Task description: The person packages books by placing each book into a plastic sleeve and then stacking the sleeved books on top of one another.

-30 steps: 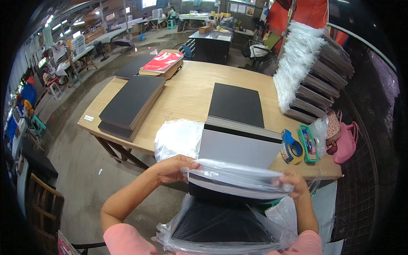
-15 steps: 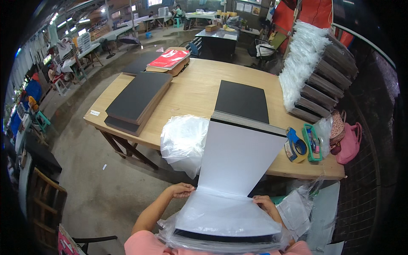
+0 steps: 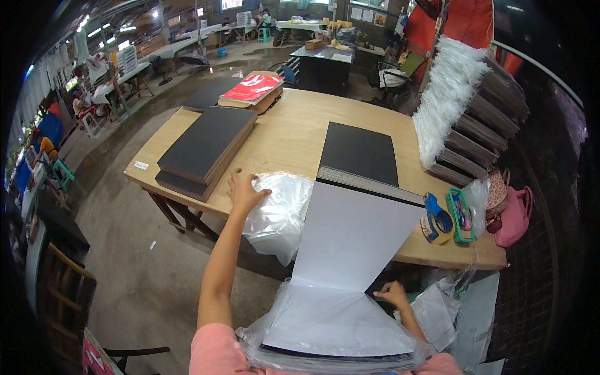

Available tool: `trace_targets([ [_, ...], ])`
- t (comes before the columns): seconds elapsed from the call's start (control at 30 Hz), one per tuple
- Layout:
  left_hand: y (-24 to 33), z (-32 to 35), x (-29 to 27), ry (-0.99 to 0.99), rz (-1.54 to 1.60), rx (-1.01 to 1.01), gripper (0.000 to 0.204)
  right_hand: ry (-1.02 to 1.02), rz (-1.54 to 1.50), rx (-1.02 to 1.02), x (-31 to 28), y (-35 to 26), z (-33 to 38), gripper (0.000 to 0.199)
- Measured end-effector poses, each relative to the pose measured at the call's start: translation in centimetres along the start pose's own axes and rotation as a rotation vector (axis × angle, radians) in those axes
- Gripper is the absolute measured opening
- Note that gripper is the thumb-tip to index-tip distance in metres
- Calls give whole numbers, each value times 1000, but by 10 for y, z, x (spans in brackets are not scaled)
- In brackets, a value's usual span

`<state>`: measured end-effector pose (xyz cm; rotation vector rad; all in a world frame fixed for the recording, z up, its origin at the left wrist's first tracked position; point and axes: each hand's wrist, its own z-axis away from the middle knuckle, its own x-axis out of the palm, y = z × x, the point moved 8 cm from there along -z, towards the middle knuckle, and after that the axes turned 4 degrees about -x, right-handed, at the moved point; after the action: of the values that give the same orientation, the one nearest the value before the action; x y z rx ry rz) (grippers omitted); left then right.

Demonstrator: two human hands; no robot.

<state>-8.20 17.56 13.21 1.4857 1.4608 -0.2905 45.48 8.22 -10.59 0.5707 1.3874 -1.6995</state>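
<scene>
Wooden table, light-coloured top, in use.
Directly on it: dark board stack at left; plastic sleeves overhanging near edge; black boards; blue tape dispenser; green tray.

From here I see a plain salmon-pink top, its short left sleeve rounded and softly creased. The right sleeve shows as a smaller patch of the same pink. Left hand and right hand are both bare.
</scene>
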Motion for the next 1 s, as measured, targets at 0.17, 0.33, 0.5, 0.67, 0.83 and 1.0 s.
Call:
trace_targets([
  [0.17,32,-12,-7,66,350,226,20,-254,-76,-469,-149,-244,42,27],
  [0.33,28,-24,24,-258,889,-73,21,124,-25,-1079,-201,-445,-36,22],
  [0.5,48,-22,26,-204,1072,-22,23,-162,564,-1017,-103,-513,-172,37],
  [0.67,31,-20,20,-163,901,-58,25,-245,630,-762,-64,-528,-184,20],
  [0.83,22,-21,34,-237,645,-13,27,-57,561,-812,-89,-523,-199,11],
  [1.0,36,19,107,-1130,1375,-231,51,-296,498,-1060,-73,-550,-195,19],
])
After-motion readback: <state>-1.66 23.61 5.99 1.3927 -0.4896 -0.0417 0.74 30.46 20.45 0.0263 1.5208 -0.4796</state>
